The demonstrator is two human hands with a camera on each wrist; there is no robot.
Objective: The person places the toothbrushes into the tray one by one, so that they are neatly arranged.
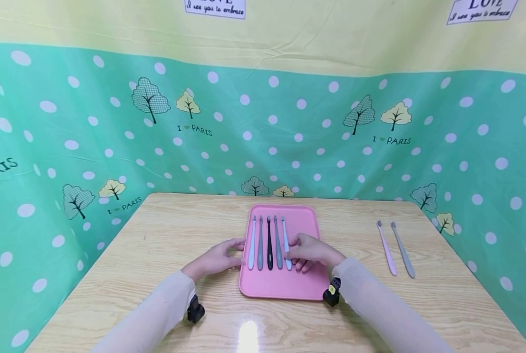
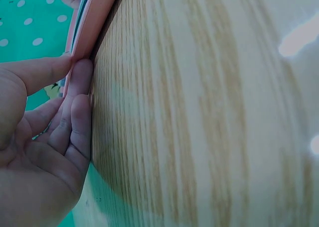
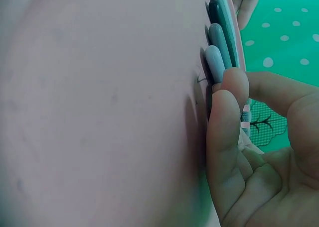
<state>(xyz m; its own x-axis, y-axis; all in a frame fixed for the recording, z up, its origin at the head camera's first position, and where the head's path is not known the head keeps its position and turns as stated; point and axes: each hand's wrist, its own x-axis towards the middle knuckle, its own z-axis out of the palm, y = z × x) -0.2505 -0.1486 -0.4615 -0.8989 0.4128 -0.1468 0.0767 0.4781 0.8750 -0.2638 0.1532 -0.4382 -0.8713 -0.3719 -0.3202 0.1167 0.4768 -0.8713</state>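
A pink tray [image 1: 285, 288] lies on the wooden table, bearing several toothbrushes side by side with their heads toward the back. From the left they run light blue [image 1: 251, 250], grey [image 1: 260, 250], black [image 1: 269, 250], grey [image 1: 277, 247], then another light blue toothbrush [image 1: 285, 230]. My right hand [image 1: 310, 251] pinches that rightmost brush by its handle between thumb and fingers; in the right wrist view its handle end [image 3: 215, 62] shows just beyond the fingertips. At the tray's left side, my left hand [image 1: 216, 259] holds the edge, thumb on the rim and fingers bent against the wall.
To the right of the tray, a pink toothbrush [image 1: 387, 250] and a grey toothbrush [image 1: 403, 251] lie on the table [image 1: 183, 220]. A green and yellow patterned cloth [image 1: 227, 162] hangs behind and along both sides.
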